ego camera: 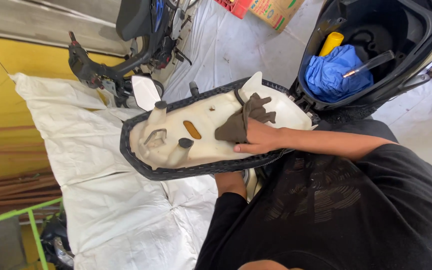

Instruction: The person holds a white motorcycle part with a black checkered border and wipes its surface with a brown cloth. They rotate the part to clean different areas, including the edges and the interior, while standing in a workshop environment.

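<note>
Brown rag (241,122), bunched and draped over the cream plastic underside of a scooter seat (201,115), centre of the frame, pinned there by the right hand (258,140): fingers curled and grasping the cloth, thumb pressed flat along the lower edge. Seat tipped up on its hinge, bare base facing the camera, black stitched cover (176,172) wrapped round the rim. Left forearm (231,182) reaching up beneath the seat's lower edge, hand hidden behind it, grip impossible to tell; probably propping the seat. For a good wipe, judged from this view: keep the seat braced from below, work with a flat pad of cloth rather than a wad, press lightly on the thin plastic, fold to a fresh face when soiled. In the way on the base: two black-capped rubber stops (186,143), a metal latch hook (156,135), an orange oval slot (192,130); likely snag points for loose cloth. Around: open under-seat storage tub (406,75), upper right, holding a blue cloth (333,72), a yellow cylinder (331,43) and a slim clear-handled tool (371,64); second scooter's mirror (145,92), just above the seat's far end; white sheeting (101,200) at lower left; cardboard box (276,10) and red crate (233,6) along the top edge.
</note>
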